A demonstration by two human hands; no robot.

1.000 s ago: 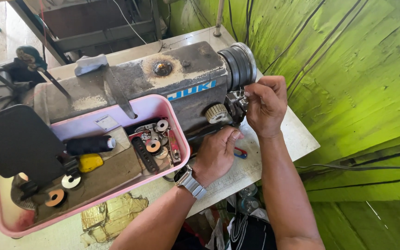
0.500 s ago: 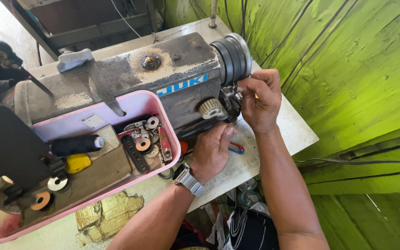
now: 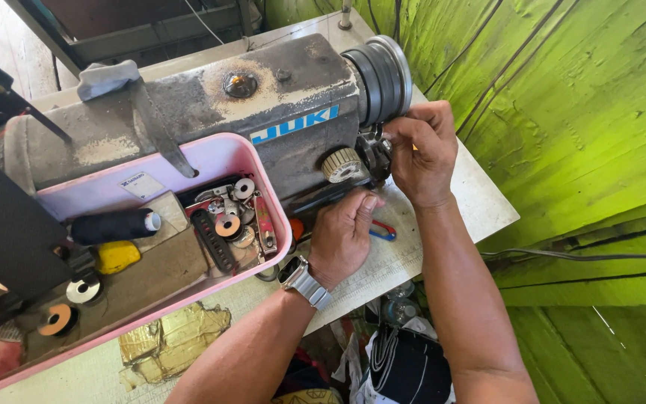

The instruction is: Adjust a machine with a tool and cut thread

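A worn grey industrial sewing machine [image 3: 211,112] stands on a white table [image 3: 480,202]. My right hand [image 3: 422,153] is closed around a small dark part by the machine's right end, just below the black handwheel [image 3: 383,71]. My left hand [image 3: 345,236], with a metal watch on the wrist, presses against the machine's lower front edge under the ribbed cream dial [image 3: 340,164]; what its fingers grip is hidden. A pink tray [image 3: 256,161] leans on the machine's front.
The tray holds a black thread spool [image 3: 114,224], a yellow piece [image 3: 117,256], several bobbins [image 3: 227,224] and small metal parts. A red and blue tool [image 3: 381,230] lies on the table. A green painted wall [image 3: 562,135] is at the right. Bags sit under the table edge.
The view has shifted slightly, so the machine sits lower and closer. My left hand has moved up toward the machine's lower edge; my right hand stays on the part by the handwheel.
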